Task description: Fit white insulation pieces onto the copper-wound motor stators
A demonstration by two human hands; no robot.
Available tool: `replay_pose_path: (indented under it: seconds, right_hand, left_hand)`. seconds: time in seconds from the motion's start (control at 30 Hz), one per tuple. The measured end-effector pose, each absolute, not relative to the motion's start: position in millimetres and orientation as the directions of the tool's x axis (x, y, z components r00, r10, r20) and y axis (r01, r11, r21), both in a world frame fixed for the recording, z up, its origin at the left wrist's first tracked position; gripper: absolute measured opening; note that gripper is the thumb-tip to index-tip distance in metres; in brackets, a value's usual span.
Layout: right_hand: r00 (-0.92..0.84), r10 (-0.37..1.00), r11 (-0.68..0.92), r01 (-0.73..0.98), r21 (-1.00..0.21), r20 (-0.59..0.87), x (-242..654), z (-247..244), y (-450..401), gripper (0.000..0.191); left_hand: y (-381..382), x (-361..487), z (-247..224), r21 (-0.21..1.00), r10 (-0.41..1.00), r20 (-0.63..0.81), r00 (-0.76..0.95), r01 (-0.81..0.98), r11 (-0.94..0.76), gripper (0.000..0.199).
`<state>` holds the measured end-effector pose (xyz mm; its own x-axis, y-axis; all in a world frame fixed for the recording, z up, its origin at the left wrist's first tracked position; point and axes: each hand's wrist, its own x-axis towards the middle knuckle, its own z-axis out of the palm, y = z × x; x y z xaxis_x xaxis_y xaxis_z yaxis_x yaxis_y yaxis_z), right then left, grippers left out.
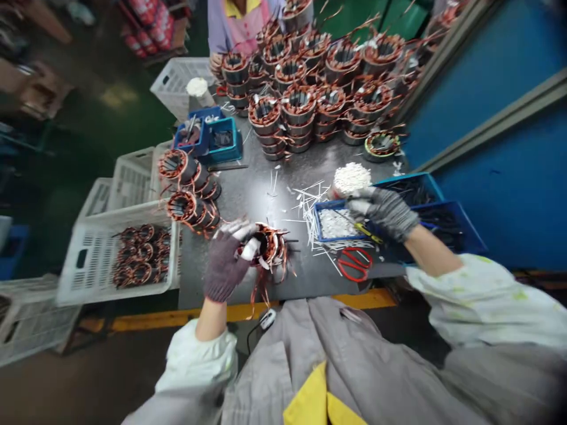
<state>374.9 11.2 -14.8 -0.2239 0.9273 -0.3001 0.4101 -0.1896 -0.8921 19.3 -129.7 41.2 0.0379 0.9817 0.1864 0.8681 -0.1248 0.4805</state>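
My left hand (225, 262), in a dark glove with pale fingertips, grips the left side of a motor stator (279, 245) lying near the table's front edge. Copper wires hang from this stator toward me. My right hand (383, 209), in a grey striped glove, is over the right end of a small blue tray of white bits (336, 224). Its fingers are drawn together; whatever is in them is hidden. Just behind the fingertips stands a bundle of thin white sticks (352, 177). Yellow-handled snips (368, 232) lie under the hand, and red-handled scissors (355, 264) are nearer me.
Stacked stators (299, 106) fill the table's back; more lie at left (190, 209). Loose white sticks (310, 200) are scattered mid-table. Blue bins (447, 224) flank the right side, beside a blue panel (500, 130). White crates (119, 254) stand left. Another person (241, 29) is across the table.
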Motion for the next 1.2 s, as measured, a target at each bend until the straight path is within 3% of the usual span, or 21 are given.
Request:
replay_pose_path:
  seconds: [0.03, 0.1, 0.2, 0.37, 0.47, 0.6, 0.73, 0.83, 1.03, 1.13, 1.2]
  right_hand:
    - [-0.258, 0.925, -0.223, 0.222, -0.949, -0.278, 353.9, -12.7, -6.8, 0.028]
    - [-0.337, 0.897, -0.3, 0.01, -0.954, -0.286, 314.1, -12.4, -38.2, 0.034]
    - [-0.219, 0.931, -0.304, -0.014, -0.953, -0.293, 271.9, -21.3, -63.6, 0.032]
    - [-0.054, 0.977, -0.198, 0.144, -0.97, -0.207, 256.0, -39.9, -67.9, 0.03]
    - [-0.124, 0.983, -0.082, 0.368, -0.926, -0.136, 259.0, -46.3, -69.4, 0.025]
    - [-0.235, 0.971, 0.117, 0.626, -0.771, -0.044, 257.7, -47.8, -71.2, 0.026]
    - [-0.34, 0.94, 0.242, 0.735, -0.633, -0.035, 252.4, -40.1, -67.8, 0.031]
    - [-0.41, 0.911, 0.302, 0.745, -0.594, -0.052, 251.4, -31.7, -64.8, 0.032]
    - [-0.465, 0.885, 0.319, 0.586, -0.745, 0.014, 238.7, -28.7, -57.5, 0.029]
    - [-0.372, 0.927, 0.128, 0.434, -0.892, -0.048, 233.7, -34.0, -53.7, 0.023]
    - [-0.284, 0.953, -0.008, 0.324, -0.946, -0.105, 236.5, -37.0, -54.1, 0.033]
  left_hand:
    - [-124.8, 19.5, 35.2, 0.459, 0.978, 0.203, 0.042, 0.878, -0.133, 0.035]
    - [-114.9, 21.9, 19.7, 0.419, 0.979, 0.188, 0.076, 0.896, -0.15, 0.036]
    - [-106.7, 26.3, 0.6, 0.399, 0.981, 0.175, 0.085, 0.905, -0.15, 0.036]
    - [-108.7, 25.7, -5.3, 0.413, 0.978, 0.198, 0.067, 0.899, -0.145, 0.035]
    - [-109.6, 25.3, -3.9, 0.411, 0.977, 0.203, 0.062, 0.901, -0.142, 0.035]
    - [-109.4, 26.7, -4.3, 0.411, 0.981, 0.186, 0.05, 0.903, -0.124, 0.034]
    - [-110.4, 27.2, -5.2, 0.412, 0.977, 0.207, 0.047, 0.902, -0.131, 0.034]
    - [-111.0, 27.5, -5.4, 0.408, 0.975, 0.216, 0.046, 0.903, -0.133, 0.034]
    - [-111.1, 29.4, -5.0, 0.391, 0.982, 0.187, 0.031, 0.915, -0.103, 0.033]
    - [-111.3, 28.7, -5.0, 0.406, 0.984, 0.179, 0.021, 0.909, -0.093, 0.034]
    - [-111.4, 27.6, -5.4, 0.434, 0.984, 0.178, 0.007, 0.897, -0.085, 0.034]
